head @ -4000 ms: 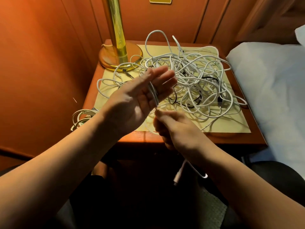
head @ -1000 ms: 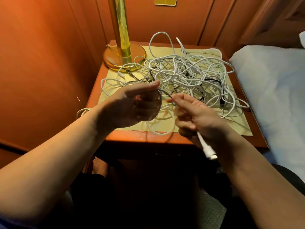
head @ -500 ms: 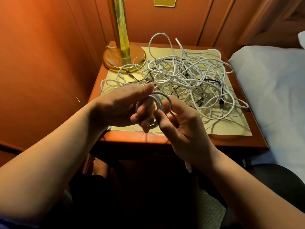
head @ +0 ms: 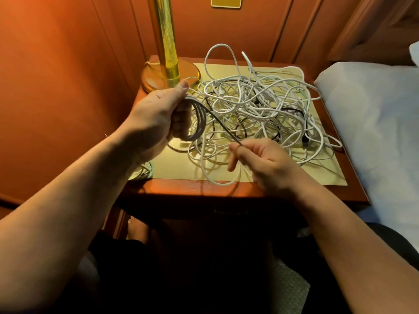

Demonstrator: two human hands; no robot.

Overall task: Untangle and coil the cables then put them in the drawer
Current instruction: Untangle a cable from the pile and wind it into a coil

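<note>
Cable coil (head: 199, 118), a few loops of pale cord, sits wound around the curled fingers of the left hand (head: 158, 116), with the thumb pressed over the top strands. From the coil a taut strand (head: 223, 128) runs down and to the right into the right hand (head: 260, 159), which pinches it between thumb and forefinger, the other fingers loosely curled. Half a second ago the two hands were touching at the coil; now they are pulled apart, with the straight length stretched between them. Beyond both hands lies the tangle of white cables (head: 260, 105), a few dark cords mixed in, spread over a yellow mat (head: 176, 168) on the wooden nightstand (head: 181, 189). Past the left hand stands a brass lamp (head: 165, 41). No readable writing shows. Right of the right hand is a white bed (head: 374, 123).
</note>
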